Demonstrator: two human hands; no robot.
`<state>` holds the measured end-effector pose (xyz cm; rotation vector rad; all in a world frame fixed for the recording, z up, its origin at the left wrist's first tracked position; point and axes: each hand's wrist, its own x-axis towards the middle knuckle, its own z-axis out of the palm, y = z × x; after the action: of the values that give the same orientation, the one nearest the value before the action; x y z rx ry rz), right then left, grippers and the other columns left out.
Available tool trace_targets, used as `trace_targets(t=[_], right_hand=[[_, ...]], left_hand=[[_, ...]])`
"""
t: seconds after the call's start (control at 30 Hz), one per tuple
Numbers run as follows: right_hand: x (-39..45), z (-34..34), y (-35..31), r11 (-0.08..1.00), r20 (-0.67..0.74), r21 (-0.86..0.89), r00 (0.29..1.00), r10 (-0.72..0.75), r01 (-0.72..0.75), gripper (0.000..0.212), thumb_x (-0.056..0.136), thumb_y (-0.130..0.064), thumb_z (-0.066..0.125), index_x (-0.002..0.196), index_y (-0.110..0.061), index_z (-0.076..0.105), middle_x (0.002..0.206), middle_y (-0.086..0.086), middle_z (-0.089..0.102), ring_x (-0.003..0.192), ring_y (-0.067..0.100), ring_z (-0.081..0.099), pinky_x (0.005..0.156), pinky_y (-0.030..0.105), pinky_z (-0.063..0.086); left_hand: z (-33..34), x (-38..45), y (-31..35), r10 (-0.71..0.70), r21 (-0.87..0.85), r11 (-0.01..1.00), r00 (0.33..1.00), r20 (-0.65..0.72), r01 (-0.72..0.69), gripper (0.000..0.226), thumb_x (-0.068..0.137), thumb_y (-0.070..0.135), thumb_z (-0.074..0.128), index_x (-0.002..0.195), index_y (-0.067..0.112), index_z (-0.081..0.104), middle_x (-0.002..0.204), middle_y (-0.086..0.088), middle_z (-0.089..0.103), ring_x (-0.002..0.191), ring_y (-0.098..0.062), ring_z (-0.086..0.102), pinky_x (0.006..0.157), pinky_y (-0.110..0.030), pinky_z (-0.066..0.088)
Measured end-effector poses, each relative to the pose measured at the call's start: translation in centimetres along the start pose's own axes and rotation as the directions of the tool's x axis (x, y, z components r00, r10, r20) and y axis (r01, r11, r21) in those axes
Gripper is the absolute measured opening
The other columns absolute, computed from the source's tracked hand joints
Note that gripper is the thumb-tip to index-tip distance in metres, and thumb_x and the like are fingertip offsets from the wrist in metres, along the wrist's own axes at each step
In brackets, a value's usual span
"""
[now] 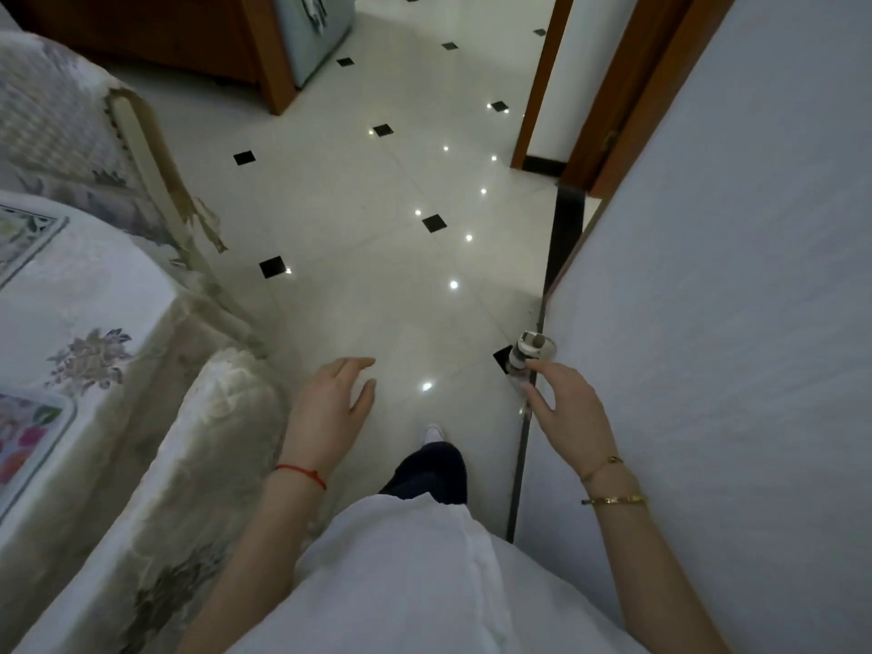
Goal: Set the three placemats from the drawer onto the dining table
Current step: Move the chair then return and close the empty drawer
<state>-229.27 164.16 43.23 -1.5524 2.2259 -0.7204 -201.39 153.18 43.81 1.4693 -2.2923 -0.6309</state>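
Head view: the person stands on a tiled floor between a cloth-covered surface on their left and a white wall on their right. Two placemats already lie on the surface: one at its far edge, and another, with a bright flower print, at its near edge; both are cut off by the frame. Whether a third mat lies on the surface out of view cannot be told. No drawer shows.

The left hand hangs over the floor just beside a draped chair back, its fingers loosely spread and holding nothing. The right hand is also empty, its fingers spread, close to a small door stop by the wall.

With both hands empty, at least two mats look done; one may be left to fetch and lay.
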Motion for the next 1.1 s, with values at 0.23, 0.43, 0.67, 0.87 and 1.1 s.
trace_targets(t=[0.23,0.43,0.67,0.87,1.1], right_hand=[[17.1,-4.2,2.3,0.999,0.003,-0.015,1.0,-0.031,0.031,0.035,0.095,-0.022,0.056,0.128,-0.011,0.057,0.121,0.008,0.061,0.111,0.021,0.054,0.093,0.019,0.033],[28.3,-5.6,3.9,0.998,0.051,-0.014,0.997,-0.057,0.058,0.036,0.095,-0.026,0.054,0.129,-0.014,0.055,0.126,0.005,0.059,0.119,0.019,0.051,0.1,0.022,0.033],[43.4,-5.6,7.7,0.99,0.154,-0.008,0.979,-0.137,0.14,0.037,0.096,-0.028,0.054,0.131,-0.015,0.053,0.129,0.004,0.058,0.121,0.018,0.05,0.104,0.028,0.037],[57.1,-8.2,8.4,0.967,0.196,-0.011,0.949,-0.248,0.255,0.039,0.096,-0.029,0.053,0.132,-0.013,0.053,0.13,0.003,0.058,0.122,0.019,0.05,0.102,0.025,0.034],[66.9,-7.9,6.9,0.922,0.27,0.024,0.885,-0.379,0.387,0.037,0.096,-0.028,0.055,0.13,-0.015,0.054,0.128,0.003,0.059,0.12,0.017,0.052,0.101,0.021,0.033]], left_hand=[[0.5,16.4,3.1,-0.015,0.001,1.0,0.996,-0.085,0.015,0.028,0.092,0.02,0.058,0.119,0.014,0.063,0.115,-0.007,0.067,0.105,-0.024,0.061,0.085,-0.03,0.047],[0.4,26.4,4.9,-0.056,0.023,0.998,0.995,-0.088,0.058,0.029,0.093,0.021,0.058,0.121,0.015,0.062,0.117,-0.006,0.066,0.105,-0.023,0.061,0.084,-0.028,0.046],[3.4,37.7,5.3,-0.143,0.035,0.988,0.979,-0.146,0.15,0.027,0.09,0.016,0.062,0.117,0.012,0.064,0.112,-0.007,0.068,0.102,-0.026,0.063,0.087,-0.029,0.046],[4.8,46.9,8.0,-0.265,-0.006,0.962,0.935,-0.238,0.271,0.028,0.092,0.02,0.059,0.119,0.016,0.063,0.116,-0.003,0.066,0.105,-0.023,0.062,0.088,-0.031,0.048],[5.0,52.7,9.1,-0.391,-0.032,0.916,0.873,-0.291,0.399,0.029,0.094,0.021,0.055,0.122,0.016,0.061,0.119,-0.002,0.065,0.107,-0.02,0.06,0.09,-0.028,0.045]])
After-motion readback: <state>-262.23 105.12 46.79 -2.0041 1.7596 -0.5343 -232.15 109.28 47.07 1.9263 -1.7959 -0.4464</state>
